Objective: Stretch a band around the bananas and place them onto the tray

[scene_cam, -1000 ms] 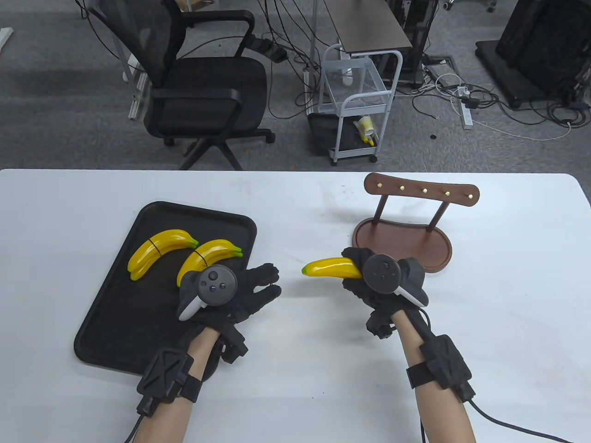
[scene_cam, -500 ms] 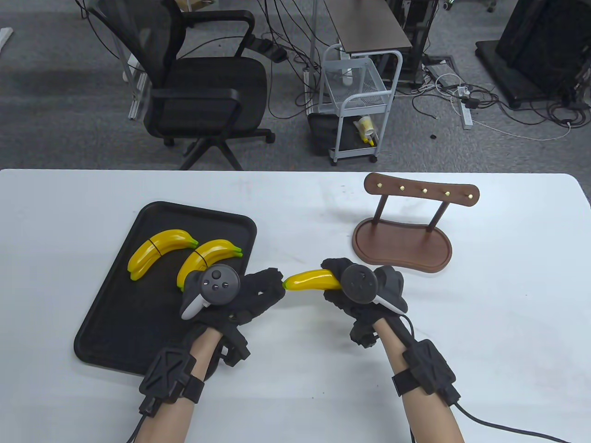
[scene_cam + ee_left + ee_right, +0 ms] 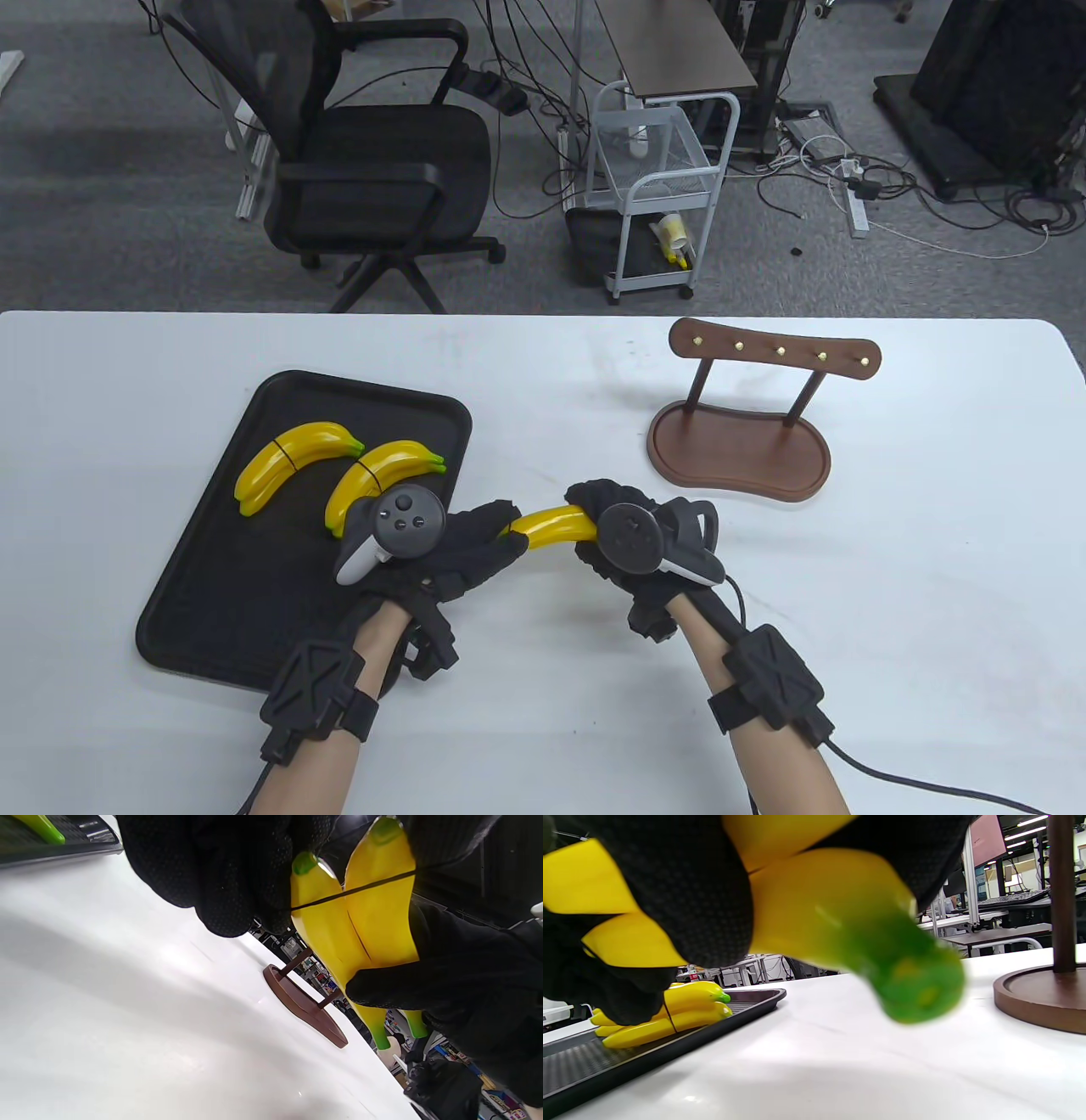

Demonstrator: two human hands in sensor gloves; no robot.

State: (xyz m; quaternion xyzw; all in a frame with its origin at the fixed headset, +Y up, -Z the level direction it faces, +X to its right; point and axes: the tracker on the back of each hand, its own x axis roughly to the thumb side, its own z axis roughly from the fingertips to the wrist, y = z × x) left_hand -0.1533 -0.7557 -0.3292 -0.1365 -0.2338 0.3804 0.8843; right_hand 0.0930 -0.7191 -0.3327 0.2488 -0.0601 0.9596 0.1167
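Observation:
My right hand (image 3: 604, 511) grips a pair of yellow bananas (image 3: 551, 525) just above the white table, right of the black tray (image 3: 212, 594). The green stem ends poke out past its fingers (image 3: 683, 891). My left hand (image 3: 501, 533) meets the bananas' other end. In the left wrist view its fingers (image 3: 229, 878) hold a thin black band (image 3: 356, 889) stretched across both bananas (image 3: 365, 925) near their tips. Two banded banana pairs (image 3: 293, 463) (image 3: 382, 484) lie on the tray's far half.
A brown wooden stand (image 3: 738, 450) with a peg rail stands on the table to the right rear of my hands. An office chair and a small wire cart stand on the floor beyond the table's far edge.
My right hand has carried the bananas left and nearer, up to my left hand. My left fingers have closed in on the bananas' tip end.

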